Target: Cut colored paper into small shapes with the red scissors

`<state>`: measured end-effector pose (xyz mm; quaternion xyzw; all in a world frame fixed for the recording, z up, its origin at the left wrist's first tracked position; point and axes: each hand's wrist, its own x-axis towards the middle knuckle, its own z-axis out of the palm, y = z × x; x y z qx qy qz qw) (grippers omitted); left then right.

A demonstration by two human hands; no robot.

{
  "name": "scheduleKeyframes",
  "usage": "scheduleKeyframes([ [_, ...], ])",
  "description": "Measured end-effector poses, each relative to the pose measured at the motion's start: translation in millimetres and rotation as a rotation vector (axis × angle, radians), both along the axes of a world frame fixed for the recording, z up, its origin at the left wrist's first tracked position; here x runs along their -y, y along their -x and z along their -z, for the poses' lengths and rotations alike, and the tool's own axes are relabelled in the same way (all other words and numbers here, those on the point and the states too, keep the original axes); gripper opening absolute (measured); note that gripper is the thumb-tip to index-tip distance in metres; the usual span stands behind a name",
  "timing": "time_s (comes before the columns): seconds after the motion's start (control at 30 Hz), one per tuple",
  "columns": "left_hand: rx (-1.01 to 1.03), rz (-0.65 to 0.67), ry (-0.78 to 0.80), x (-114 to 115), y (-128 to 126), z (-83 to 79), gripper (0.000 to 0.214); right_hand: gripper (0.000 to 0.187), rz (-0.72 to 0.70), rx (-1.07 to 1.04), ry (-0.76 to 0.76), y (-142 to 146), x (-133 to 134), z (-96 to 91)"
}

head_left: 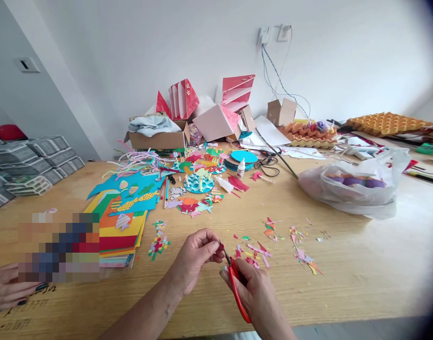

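Note:
Red-handled scissors (238,288) are gripped in my right hand (255,288), their blades pointing up and left. My left hand (202,248) pinches a small dark red paper piece (221,247) right at the blade tips. How far the blades are parted is too small to tell. Coloured paper scraps (258,250) lie just beyond and right of my hands. Left of my left hand sits a little pile of small cut paper pieces (158,246). Paper fish (190,206) are heaped farther back.
At left are stacked coloured sheets (120,236) and another person's hand (5,285), beside a blurred patch. Blue discs (242,158), a glue bottle (241,168) and pipe cleaners (138,163) stand behind. A plastic bag (358,203) lies right; boxes (159,139) and egg trays (386,123) line the back.

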<state>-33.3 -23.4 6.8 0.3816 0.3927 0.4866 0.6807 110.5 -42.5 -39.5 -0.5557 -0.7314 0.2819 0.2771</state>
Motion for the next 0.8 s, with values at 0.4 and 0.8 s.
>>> scheduleKeyframes([
  [0.4,-0.814,-0.076,-0.214,-25.6,66.0,8.4,0.009,0.032,0.0,0.232,0.034,-32.9,-12.0,-7.4],
  [0.8,-1.516,0.052,-0.337,-21.9,132.1,33.4,0.018,0.039,0.162,0.251,0.025,-63.9,-14.4,18.4],
])
